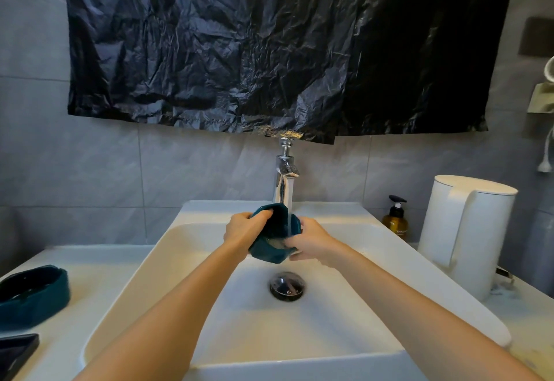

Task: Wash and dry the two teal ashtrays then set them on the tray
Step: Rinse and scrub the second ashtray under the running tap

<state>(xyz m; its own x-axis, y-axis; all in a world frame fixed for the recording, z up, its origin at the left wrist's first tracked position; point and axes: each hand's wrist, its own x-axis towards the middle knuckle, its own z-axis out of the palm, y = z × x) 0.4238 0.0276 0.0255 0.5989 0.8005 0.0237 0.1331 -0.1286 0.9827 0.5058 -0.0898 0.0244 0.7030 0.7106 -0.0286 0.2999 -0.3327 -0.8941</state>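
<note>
Teal and glossy, the ashtray (274, 230) is held up on edge over the white sink (209, 260), right under the stream running from the chrome tap (284, 171), so it sits between the two hands and above the dark drain (287, 286). The left hand (244, 230) is clamped around its upper left rim, fingers curled over the edge into the bowl; the right hand (311, 244) closes on the lower right side, fingertips pressed inside as if rubbing the wet surface. From here it looks stiff and solid, likely glazed ceramic or heavy glass, which I'd judge to be weighty for its size and breakable if it dropped onto the basin. With water sheeting over it the glaze will be slippery, so the thick rim wall is the place to hold, thumb outside and fingers hooked inside, rather than pinching the smooth face. The second teal ashtray (33, 293) rests on the counter (90, 275) to the left of the basin, well apart from the hands, with a dark flat object (15, 350) near it that may be the tray, though I cannot be sure. On the right stand an amber pump bottle (395, 221) and a white kettle (467, 230), both clear of the washing
</note>
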